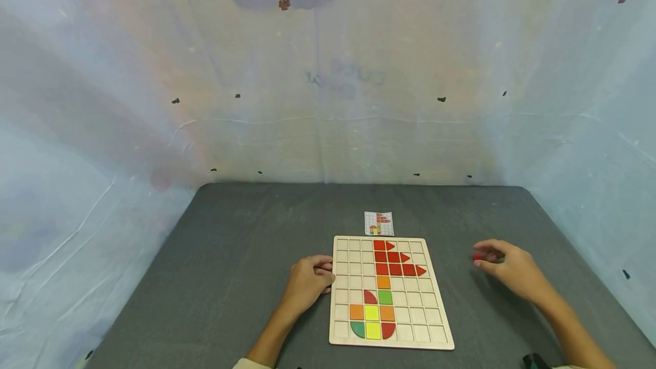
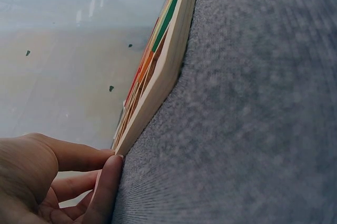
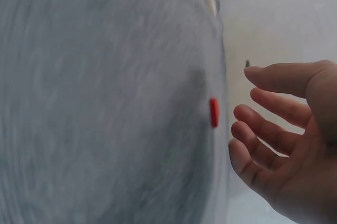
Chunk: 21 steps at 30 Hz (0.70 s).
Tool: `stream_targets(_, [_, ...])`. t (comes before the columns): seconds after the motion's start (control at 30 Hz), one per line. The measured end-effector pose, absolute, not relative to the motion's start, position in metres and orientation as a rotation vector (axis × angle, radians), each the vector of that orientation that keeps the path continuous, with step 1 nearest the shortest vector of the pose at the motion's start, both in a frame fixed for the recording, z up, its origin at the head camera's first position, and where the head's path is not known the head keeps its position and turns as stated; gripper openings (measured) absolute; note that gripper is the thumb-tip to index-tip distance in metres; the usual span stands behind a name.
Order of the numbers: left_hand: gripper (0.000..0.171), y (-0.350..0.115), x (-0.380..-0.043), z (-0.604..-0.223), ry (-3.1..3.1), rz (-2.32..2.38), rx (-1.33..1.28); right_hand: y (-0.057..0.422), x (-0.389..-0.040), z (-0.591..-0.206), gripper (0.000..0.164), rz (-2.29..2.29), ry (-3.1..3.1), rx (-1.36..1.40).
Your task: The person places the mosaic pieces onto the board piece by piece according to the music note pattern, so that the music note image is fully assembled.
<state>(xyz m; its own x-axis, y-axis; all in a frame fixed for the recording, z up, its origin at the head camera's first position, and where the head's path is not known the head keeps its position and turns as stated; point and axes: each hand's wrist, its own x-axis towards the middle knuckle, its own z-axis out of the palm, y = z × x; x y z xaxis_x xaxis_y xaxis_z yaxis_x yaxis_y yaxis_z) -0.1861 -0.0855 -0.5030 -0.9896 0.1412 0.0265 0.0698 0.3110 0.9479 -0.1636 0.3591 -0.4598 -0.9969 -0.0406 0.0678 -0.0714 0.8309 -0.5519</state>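
Note:
A pale wooden grid board (image 1: 340,300) lies on the dark table, with red, orange, yellow and green pieces set in its squares. My left hand (image 1: 308,281) pinches the board's left edge; in the left wrist view, the thumb and index finger of this hand (image 2: 68,182) meet at the board's rim (image 2: 152,95). To the right of the board, my right hand (image 1: 515,273) hovers with loosely bent fingers near a small red piece (image 1: 478,256). The right wrist view has that red piece (image 3: 214,112) on the table, apart from the fingers (image 3: 268,129).
A small printed card (image 1: 378,224) with a coloured grid pattern lies just beyond the board's far edge. The grey table (image 1: 246,232) is bordered by a pale, hanging sheet (image 1: 318,147). A dark object (image 1: 535,361) shows beside the right forearm.

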Motion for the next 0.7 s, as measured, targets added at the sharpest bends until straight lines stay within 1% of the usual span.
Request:
stream_targets(0.2, [0.037,-0.085,-0.187,-0.504,2.502,1.796,0.203,0.373,-0.168,-0.467,0.041,0.871,-2.988,0.076])
stream_targets(0.33, [0.036,-0.085,-0.187,-0.504,2.495,1.802,0.198,0.379,-0.17,-0.471,0.038,0.854,-2.989,0.107])
stream_targets(0.7, [0.035,-0.085,-0.187,-0.504,2.514,1.79,0.208,0.382,-0.174,-0.475,0.035,0.876,-2.999,0.161])
